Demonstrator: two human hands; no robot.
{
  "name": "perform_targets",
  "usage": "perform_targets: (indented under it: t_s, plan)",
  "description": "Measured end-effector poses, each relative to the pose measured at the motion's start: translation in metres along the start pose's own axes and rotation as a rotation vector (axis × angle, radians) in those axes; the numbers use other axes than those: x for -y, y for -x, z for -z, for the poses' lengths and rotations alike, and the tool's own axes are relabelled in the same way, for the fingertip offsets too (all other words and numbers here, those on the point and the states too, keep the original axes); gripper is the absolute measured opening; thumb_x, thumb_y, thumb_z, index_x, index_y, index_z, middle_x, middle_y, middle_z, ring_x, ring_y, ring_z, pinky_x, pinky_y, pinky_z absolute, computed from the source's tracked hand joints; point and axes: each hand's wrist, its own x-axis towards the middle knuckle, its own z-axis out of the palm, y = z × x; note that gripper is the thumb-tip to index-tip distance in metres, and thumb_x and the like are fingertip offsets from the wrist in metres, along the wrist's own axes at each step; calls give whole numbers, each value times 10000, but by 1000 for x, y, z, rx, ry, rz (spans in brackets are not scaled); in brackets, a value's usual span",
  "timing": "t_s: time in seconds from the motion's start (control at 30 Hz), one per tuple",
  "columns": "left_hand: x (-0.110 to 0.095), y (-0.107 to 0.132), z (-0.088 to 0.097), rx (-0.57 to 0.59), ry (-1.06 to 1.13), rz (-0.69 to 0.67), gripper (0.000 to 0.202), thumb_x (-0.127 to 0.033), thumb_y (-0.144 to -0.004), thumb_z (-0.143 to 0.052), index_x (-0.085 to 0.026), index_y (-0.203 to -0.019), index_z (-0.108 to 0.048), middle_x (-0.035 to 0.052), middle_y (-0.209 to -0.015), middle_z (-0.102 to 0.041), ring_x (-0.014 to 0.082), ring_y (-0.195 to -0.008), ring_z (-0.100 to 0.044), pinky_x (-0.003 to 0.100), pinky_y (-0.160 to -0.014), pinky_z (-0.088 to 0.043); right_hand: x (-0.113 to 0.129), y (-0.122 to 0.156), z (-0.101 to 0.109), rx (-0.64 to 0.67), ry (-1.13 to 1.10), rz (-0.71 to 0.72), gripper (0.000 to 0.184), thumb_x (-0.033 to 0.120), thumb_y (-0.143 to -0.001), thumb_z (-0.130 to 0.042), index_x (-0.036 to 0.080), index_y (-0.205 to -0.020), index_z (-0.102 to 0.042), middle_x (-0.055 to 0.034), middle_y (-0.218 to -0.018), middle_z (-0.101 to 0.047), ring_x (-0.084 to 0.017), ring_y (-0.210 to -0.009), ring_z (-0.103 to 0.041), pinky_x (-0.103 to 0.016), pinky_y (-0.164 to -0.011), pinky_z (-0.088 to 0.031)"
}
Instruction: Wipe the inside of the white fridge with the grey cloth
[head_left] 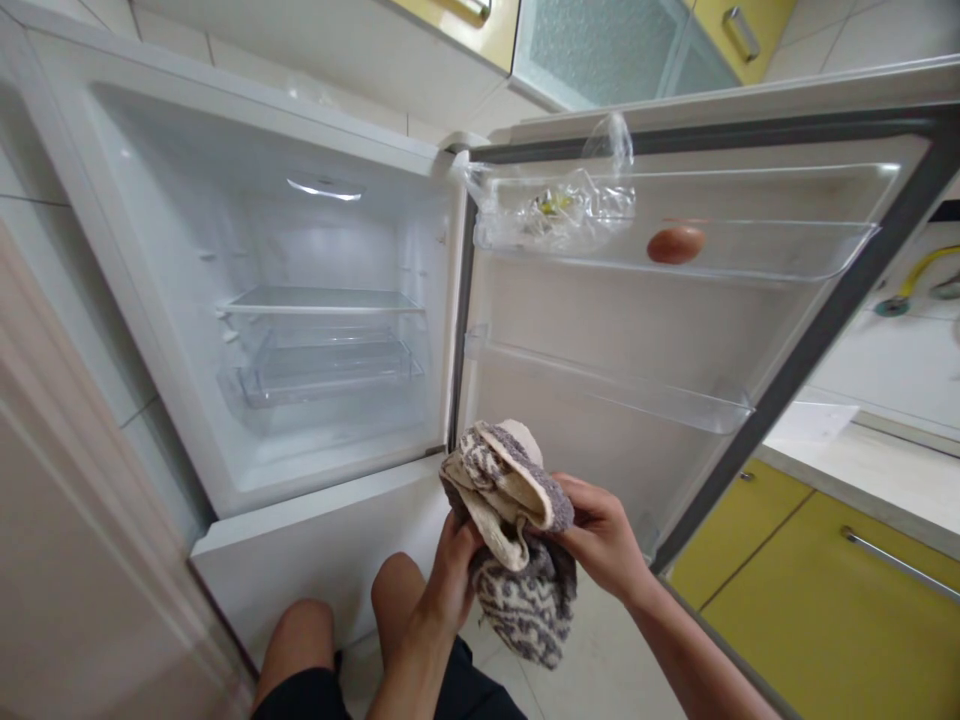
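Both my hands hold a bunched cream and grey patterned cloth (510,520) in front of an open fridge (225,300). My left hand (450,570) grips the cloth from below, fingers closed on it. My right hand (600,535) pinches its right side. The fridge compartment shows a glass shelf (322,300) and a clear drawer (322,375), both without food. On the open door (637,330), the top rack holds a brown egg (675,244) and a crumpled clear plastic bag (555,205).
A lower door rack (615,385) holds nothing. Yellow cabinet fronts (825,600) with metal handles stand at the lower right under a pale counter (862,470). My bare knees (300,640) show at the bottom, above a tiled floor. Upper cabinets run along the top.
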Motion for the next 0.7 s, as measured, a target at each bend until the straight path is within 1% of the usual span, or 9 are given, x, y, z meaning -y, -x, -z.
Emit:
perform_targets:
  t_s: [0.1,0.17,0.27,0.4,0.5,0.57,0.6,0.67,0.7]
  plan:
    - [-20,5,5,201,-140,1,491,-413,-545,-880,-199,-974,-776,81,-947,-796,331,-1007,-730,419,-894,-612,-2,-2,-2,-36,-97,-98,369,496,-662,-889,193,-744,-694,-12,-725,-690,-156,-685,-626,-248,-639,-520]
    - [-27,7,5,270,-284,0,558,-318,-525,-908,-207,-1054,-768,75,-1005,-798,323,-1022,-727,424,-935,-601,-4,-1,-6,-73,-98,-121,391,439,-621,-910,199,-760,-634,22,-712,-636,-123,-654,-557,-216,-603,-482]
    - [-23,8,2,320,-469,-54,651,-327,-550,-925,-204,-1161,-736,93,-1165,-772,322,-1131,-695,455,-1073,-529,-9,2,-14,-115,-54,-127,363,346,-652,-857,215,-797,-550,50,-728,-555,-105,-658,-490,-192,-581,-432]
    - [-2,6,-2,149,-478,-167,617,-402,-599,-902,-189,-1151,-728,113,-1187,-761,320,-1140,-696,485,-1097,-512,-9,3,-17,-91,0,-69,254,214,-693,-768,214,-835,-558,37,-788,-567,-111,-722,-513,-199,-639,-437]
    - [8,1,-2,74,-333,-186,640,-378,-556,-926,-177,-1132,-729,112,-1160,-775,314,-1096,-722,468,-1066,-539,-4,1,-5,70,-30,-72,207,202,-768,-749,216,-939,-633,-2,-897,-651,-134,-839,-605,-232,-761,-501]
    - [10,-3,0,-2,-226,-165,665,-348,-519,-949,-167,-1121,-733,111,-1149,-782,315,-1100,-726,453,-1062,-542,-1,1,10,240,-179,-117,344,276,-823,-766,235,-1147,-657,-65,-1120,-706,-183,-1035,-671,-313,-916,-551]
    - [9,-6,1,-69,-174,-150,680,-339,-506,-958,-165,-1124,-733,109,-1144,-784,317,-1110,-724,450,-1064,-540,0,2,18,308,-260,-135,439,319,-840,-775,254,-1251,-636,-96,-1264,-690,-212,-1162,-664,-373,-1011,-544]
    - [4,-13,5,-213,-85,-108,684,-342,-505,-964,-162,-1124,-736,105,-1125,-790,320,-1119,-723,456,-1063,-539,0,8,37,348,-331,-139,558,371,-857,-780,296,-1374,-584,-120,-1466,-603,-250,-1349,-587,-471,-1146,-480]
    - [1,-18,8,-282,-49,-92,665,-350,-514,-962,-161,-1113,-742,105,-1111,-792,321,-1119,-723,462,-1060,-540,0,12,48,307,-309,-136,554,377,-868,-771,313,-1384,-581,-117,-1500,-581,-256,-1381,-566,-494,-1169,-464]
